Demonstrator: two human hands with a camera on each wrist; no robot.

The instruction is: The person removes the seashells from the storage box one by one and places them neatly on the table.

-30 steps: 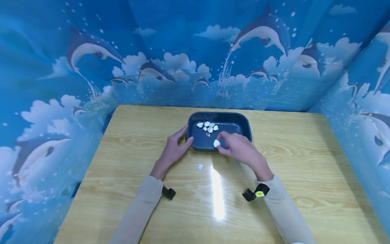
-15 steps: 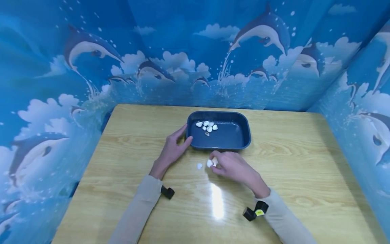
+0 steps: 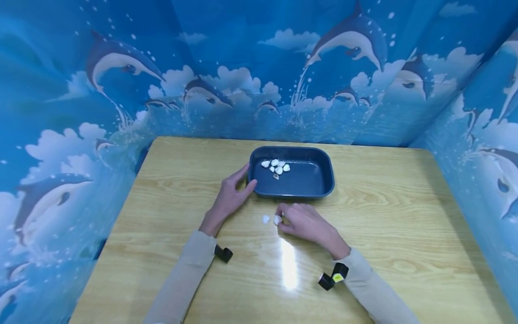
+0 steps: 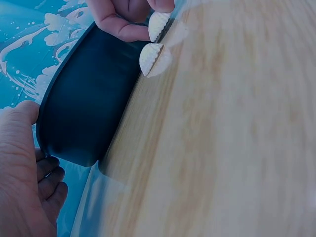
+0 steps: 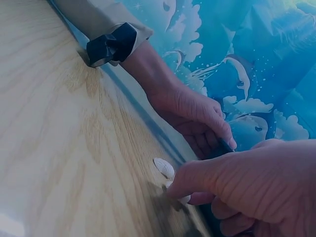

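A dark blue rectangular tray [image 3: 311,175] stands on the table, with several white seashells [image 3: 279,170] towards its left side. My left hand [image 3: 228,195] holds the tray's left end, its thumb at the rim near the front corner. My right hand [image 3: 307,225] is just in front of the tray and pinches a white seashell [image 4: 159,24] low over the table; whether that shell touches the wood I cannot tell. Another white seashell [image 3: 265,219] lies on the table just left of it. The right hand partly hides the held shell in the right wrist view.
The light wooden table [image 3: 194,162] reaches back to a blue dolphin-print curtain [image 3: 251,54], which also lines both sides. A small brownish piece [image 3: 276,176] lies in the tray near the shells. Black wrist cameras [image 3: 332,276] sit on both sleeves.
My right hand has brought a seashell from above the tray's front part down to the table in front, then slightly left. My left hand stays at the tray.
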